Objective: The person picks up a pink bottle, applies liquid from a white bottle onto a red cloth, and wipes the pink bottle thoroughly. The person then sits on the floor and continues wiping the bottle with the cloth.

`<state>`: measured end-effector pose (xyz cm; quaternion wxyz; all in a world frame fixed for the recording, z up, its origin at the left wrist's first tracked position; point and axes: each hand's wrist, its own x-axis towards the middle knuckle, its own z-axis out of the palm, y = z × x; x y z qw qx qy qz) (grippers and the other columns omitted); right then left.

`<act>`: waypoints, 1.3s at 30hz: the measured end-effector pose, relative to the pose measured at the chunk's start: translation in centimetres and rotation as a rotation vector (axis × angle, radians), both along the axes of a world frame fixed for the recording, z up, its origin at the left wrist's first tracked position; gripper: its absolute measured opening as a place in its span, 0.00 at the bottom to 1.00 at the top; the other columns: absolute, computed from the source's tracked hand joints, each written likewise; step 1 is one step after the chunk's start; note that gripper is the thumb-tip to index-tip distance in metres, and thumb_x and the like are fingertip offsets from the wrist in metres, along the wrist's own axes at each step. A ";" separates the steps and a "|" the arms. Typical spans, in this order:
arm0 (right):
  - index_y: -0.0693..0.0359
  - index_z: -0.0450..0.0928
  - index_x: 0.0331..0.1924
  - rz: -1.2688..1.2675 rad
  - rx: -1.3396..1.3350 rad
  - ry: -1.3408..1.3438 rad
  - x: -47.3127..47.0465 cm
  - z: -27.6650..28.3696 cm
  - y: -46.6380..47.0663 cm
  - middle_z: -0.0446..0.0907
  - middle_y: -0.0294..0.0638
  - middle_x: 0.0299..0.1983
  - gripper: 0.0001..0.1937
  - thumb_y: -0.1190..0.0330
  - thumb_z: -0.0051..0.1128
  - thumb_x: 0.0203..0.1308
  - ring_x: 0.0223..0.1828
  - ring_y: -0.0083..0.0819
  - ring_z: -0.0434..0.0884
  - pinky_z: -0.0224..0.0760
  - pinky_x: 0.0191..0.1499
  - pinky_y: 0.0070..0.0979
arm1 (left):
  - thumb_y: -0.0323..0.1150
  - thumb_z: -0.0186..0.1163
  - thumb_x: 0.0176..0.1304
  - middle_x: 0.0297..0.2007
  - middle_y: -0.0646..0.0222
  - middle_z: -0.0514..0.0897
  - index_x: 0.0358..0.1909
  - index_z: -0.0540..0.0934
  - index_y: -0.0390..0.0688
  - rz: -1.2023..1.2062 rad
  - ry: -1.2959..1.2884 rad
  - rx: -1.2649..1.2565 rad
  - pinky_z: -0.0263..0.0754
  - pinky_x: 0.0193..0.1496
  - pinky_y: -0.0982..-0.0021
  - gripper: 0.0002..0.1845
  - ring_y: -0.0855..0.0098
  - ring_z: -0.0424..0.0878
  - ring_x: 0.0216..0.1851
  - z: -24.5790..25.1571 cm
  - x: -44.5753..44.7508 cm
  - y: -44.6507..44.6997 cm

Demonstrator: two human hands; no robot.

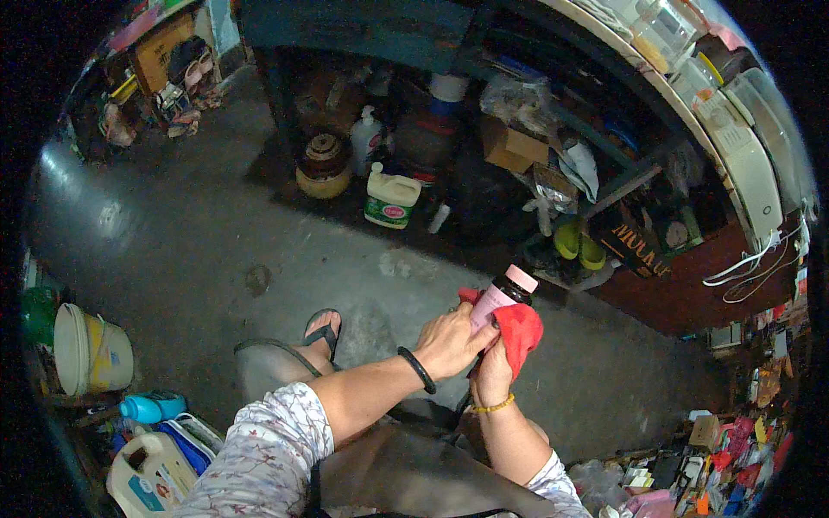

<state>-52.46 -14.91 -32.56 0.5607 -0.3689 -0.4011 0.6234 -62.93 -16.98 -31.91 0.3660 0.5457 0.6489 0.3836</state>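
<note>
In front of me, over the floor, a dark bottle (492, 304) with a pink cap and a pink label leans up to the right. My left hand (447, 340), a black bangle at its wrist, is closed around the bottle's left side and lower part. A red cloth (521, 330) is held in my right hand (493, 375), pressed against the bottle's lower right side. Another bit of red cloth shows beyond my left fingers. Yellow beads circle the right wrist. The bottle's base is hidden by both hands.
Under a dark table stand a white jug (393, 197), a brown jar (324, 168), a cardboard box (515, 149) and green clogs (579, 246). A white bucket (97, 349) and a large jug (149, 476) are at left. Mixed goods (706, 460) lie lower right. A sandalled foot (322, 327) rests on the floor.
</note>
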 end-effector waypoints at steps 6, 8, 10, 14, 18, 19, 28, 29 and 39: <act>0.61 0.76 0.48 0.062 0.079 -0.101 1.5 -1.3 1.7 0.79 0.36 0.44 0.15 0.66 0.65 0.60 0.43 0.25 0.79 0.74 0.43 0.24 | 0.65 0.30 0.72 0.57 0.41 0.68 0.64 0.59 0.35 -0.212 -0.304 -0.002 0.69 0.59 0.51 0.41 0.42 0.69 0.61 -0.7 -0.2 0.1; 0.60 0.76 0.49 0.124 0.062 -0.095 3.1 -1.2 2.9 0.79 0.35 0.44 0.16 0.67 0.64 0.60 0.43 0.24 0.79 0.75 0.44 0.25 | 0.67 0.34 0.70 0.47 0.40 0.76 0.59 0.61 0.31 -0.273 -0.034 -0.051 0.73 0.53 0.50 0.42 0.40 0.77 0.52 0.2 -0.5 -0.2; 0.59 0.74 0.54 0.126 -0.021 -0.104 4.5 -0.7 4.0 0.79 0.37 0.47 0.16 0.65 0.59 0.64 0.48 0.30 0.79 0.75 0.51 0.31 | 0.66 0.41 0.69 0.34 0.43 0.81 0.52 0.63 0.30 -0.327 0.158 -0.026 0.76 0.44 0.47 0.41 0.40 0.82 0.40 1.5 -1.2 -0.5; 0.59 0.67 0.65 0.213 -0.134 0.054 5.3 0.9 5.4 0.76 0.45 0.59 0.25 0.54 0.48 0.70 0.59 0.41 0.76 0.71 0.62 0.44 | 0.58 0.56 0.65 0.30 0.61 0.82 0.35 0.75 0.44 0.051 0.240 0.350 0.72 0.40 0.53 0.25 0.53 0.80 0.33 3.2 -3.3 0.1; 0.53 0.62 0.69 0.462 -0.014 0.095 3.9 1.5 4.3 0.73 0.44 0.63 0.35 0.41 0.51 0.65 0.64 0.43 0.73 0.70 0.63 0.44 | 0.53 0.72 0.53 0.49 0.54 0.81 0.56 0.73 0.37 0.123 -0.089 0.315 0.73 0.56 0.59 0.36 0.58 0.81 0.46 3.2 -3.8 1.6; 0.51 0.62 0.69 0.551 0.076 0.115 3.6 1.4 3.7 0.72 0.43 0.64 0.35 0.40 0.50 0.65 0.64 0.43 0.72 0.70 0.63 0.44 | 0.57 0.73 0.49 0.51 0.53 0.80 0.55 0.72 0.34 -0.002 -0.501 0.243 0.73 0.56 0.58 0.42 0.55 0.80 0.51 3.1 -3.6 1.9; 0.58 0.67 0.64 0.188 -0.174 0.182 -1.2 0.0 1.2 0.75 0.45 0.60 0.29 0.45 0.40 0.72 0.59 0.42 0.77 0.71 0.62 0.40 | 0.45 0.75 0.43 0.38 0.52 0.84 0.43 0.75 0.39 0.477 -0.416 0.271 0.78 0.45 0.56 0.29 0.50 0.84 0.41 4.1 -1.9 1.0; 0.58 0.67 0.64 0.143 -0.116 0.200 -2.2 -0.1 0.2 0.75 0.45 0.60 0.27 0.47 0.41 0.73 0.59 0.41 0.77 0.71 0.63 0.40 | 0.47 0.75 0.44 0.38 0.52 0.84 0.43 0.74 0.38 0.532 -0.389 0.244 0.78 0.45 0.56 0.30 0.51 0.84 0.41 4.2 -2.0 1.0; 0.61 0.66 0.60 -0.054 0.147 -0.226 -1.7 -1.1 -1.0 0.75 0.41 0.54 0.24 0.49 0.37 0.76 0.53 0.32 0.77 0.73 0.53 0.34 | 0.42 0.75 0.49 0.47 0.54 0.82 0.54 0.68 0.39 0.604 -0.692 0.361 0.75 0.54 0.59 0.35 0.58 0.82 0.49 2.8 0.8 0.3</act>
